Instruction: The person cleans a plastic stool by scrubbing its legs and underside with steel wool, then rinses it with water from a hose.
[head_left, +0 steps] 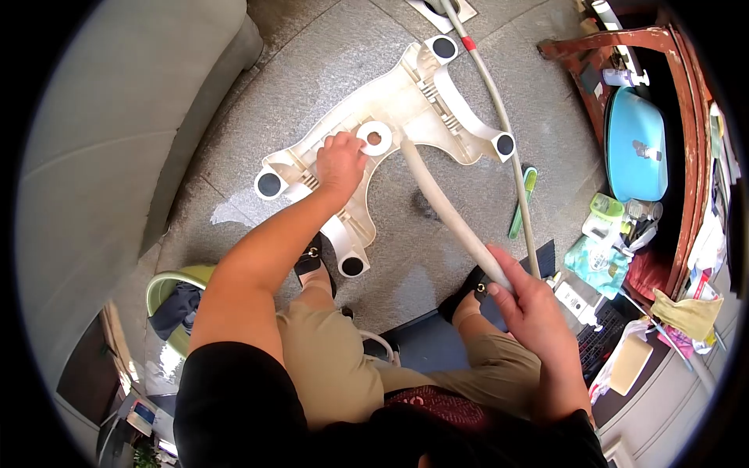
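Note:
A white plastic stand with black round foot pads lies upside down on the grey tiled floor. My left hand is on its near edge with bent fingers, seemingly gripping it, beside a round white ring with a hole in the middle. Part of the grip is hidden behind the back of the hand. At the right, my right hand is closed around a pale hose. The hose's free end points at the stand, just right of the ring; I cannot tell whether it touches.
A green-handled brush lies on the floor to the right. Another length of hose runs up to a floor drain. A reddish wooden shelf holds a blue basin and bottles. A green bucket with dark cloth stands at left.

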The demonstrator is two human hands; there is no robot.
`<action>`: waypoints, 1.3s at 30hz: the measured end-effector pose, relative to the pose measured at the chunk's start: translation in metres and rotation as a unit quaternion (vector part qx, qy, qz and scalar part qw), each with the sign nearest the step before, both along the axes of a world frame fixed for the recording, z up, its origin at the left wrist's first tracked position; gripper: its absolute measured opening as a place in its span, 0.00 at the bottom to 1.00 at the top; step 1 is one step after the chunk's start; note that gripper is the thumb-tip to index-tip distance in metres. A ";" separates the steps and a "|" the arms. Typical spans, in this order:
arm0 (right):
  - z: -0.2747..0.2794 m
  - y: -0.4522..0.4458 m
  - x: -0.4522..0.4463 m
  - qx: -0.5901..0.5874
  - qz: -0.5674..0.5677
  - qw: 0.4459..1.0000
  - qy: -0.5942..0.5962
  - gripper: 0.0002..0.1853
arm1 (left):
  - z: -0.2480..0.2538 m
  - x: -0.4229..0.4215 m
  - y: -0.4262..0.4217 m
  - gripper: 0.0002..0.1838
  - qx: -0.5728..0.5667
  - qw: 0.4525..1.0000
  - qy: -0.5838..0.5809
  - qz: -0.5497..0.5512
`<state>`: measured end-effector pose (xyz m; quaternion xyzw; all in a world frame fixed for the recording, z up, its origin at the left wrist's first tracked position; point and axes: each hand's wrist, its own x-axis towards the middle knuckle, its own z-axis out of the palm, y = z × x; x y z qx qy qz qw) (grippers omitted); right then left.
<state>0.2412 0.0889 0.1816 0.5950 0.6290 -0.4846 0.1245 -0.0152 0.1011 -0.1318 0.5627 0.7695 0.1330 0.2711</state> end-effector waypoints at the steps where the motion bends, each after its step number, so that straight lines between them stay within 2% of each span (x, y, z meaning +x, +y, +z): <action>1: 0.000 -0.001 0.001 -0.001 0.007 1.000 0.006 0.27 | 0.000 0.001 -0.001 0.17 0.018 0.999 0.010 -0.043; 3: -0.004 -0.010 0.007 0.007 0.024 1.000 0.015 0.27 | 0.002 0.006 -0.009 0.17 0.029 0.995 0.015 -0.089; 5: -0.007 -0.011 0.008 0.022 0.045 0.998 0.027 0.27 | 0.001 0.008 -0.005 0.17 -0.096 0.995 -0.005 -0.026; 6: -0.007 -0.011 0.008 0.022 0.048 0.998 0.023 0.27 | 0.001 0.006 -0.008 0.17 -0.096 0.995 -0.006 -0.026; 8: -0.007 -0.012 0.009 0.023 0.046 0.998 0.020 0.27 | 0.004 -0.003 -0.017 0.17 0.015 0.995 0.058 -0.077; 9: -0.007 -0.011 0.011 0.008 0.028 1.000 0.012 0.27 | 0.006 -0.009 -0.017 0.17 0.015 0.995 0.060 -0.080; 12: -0.007 -0.010 0.010 0.006 0.011 1.000 0.014 0.27 | 0.007 -0.021 -0.013 0.19 -0.009 0.982 0.107 -0.152; 14: -0.008 -0.011 0.009 0.017 0.013 1.000 0.020 0.27 | 0.001 -0.022 -0.007 0.18 -0.031 0.954 0.142 -0.263; 18: -0.010 -0.009 0.005 0.003 0.034 0.999 0.023 0.27 | -0.003 -0.014 -0.001 0.10 -0.103 0.953 0.104 -0.266; 21: -0.010 -0.009 0.004 -0.004 0.047 0.999 0.021 0.27 | -0.005 -0.014 -0.004 0.11 -0.125 0.956 0.089 -0.248; 23: -0.010 -0.010 0.003 0.003 0.052 0.998 0.028 0.27 | -0.013 -0.020 -0.002 0.11 -0.069 0.985 -0.020 -0.160; 27: -0.012 -0.011 0.003 0.008 0.049 0.998 0.023 0.27 | -0.015 -0.013 -0.005 0.08 -0.002 0.984 -0.004 -0.180; 29: -0.011 -0.013 0.004 0.022 0.045 0.998 0.027 0.26 | -0.015 -0.004 -0.009 0.04 0.029 0.989 -0.136 0.055; 30: -0.010 -0.011 0.003 0.007 0.037 0.999 0.024 0.25 | -0.016 -0.007 -0.006 0.04 0.029 0.989 -0.135 0.054; 31: -0.009 -0.009 0.002 -0.006 0.030 0.999 0.021 0.24 | -0.016 -0.014 0.000 0.04 0.086 0.991 -0.101 -0.001; 32: -0.009 -0.007 0.002 -0.005 0.029 0.999 0.021 0.24 | -0.010 -0.019 0.007 0.05 0.143 0.986 -0.067 -0.057; 33: -0.008 -0.005 0.003 -0.022 0.021 0.999 0.030 0.23 | 0.011 -0.021 0.016 0.18 0.003 0.993 -0.020 -0.115; 34: -0.008 -0.004 0.003 -0.040 0.013 0.998 0.039 0.22 | 0.005 -0.017 0.017 0.18 0.004 0.993 -0.021 -0.115; 36: -0.005 -0.002 0.000 -0.037 0.003 0.999 0.032 0.22 | -0.007 -0.007 0.022 0.36 0.135 0.960 0.095 -0.227; 37: -0.005 -0.001 -0.001 -0.035 -0.007 0.999 0.026 0.21 | -0.013 -0.002 0.029 0.44 -0.025 0.934 0.125 -0.334; 39: -0.009 -0.001 -0.001 -0.030 -0.009 0.999 0.019 0.21 | -0.023 0.000 0.033 0.43 0.016 0.932 0.119 -0.342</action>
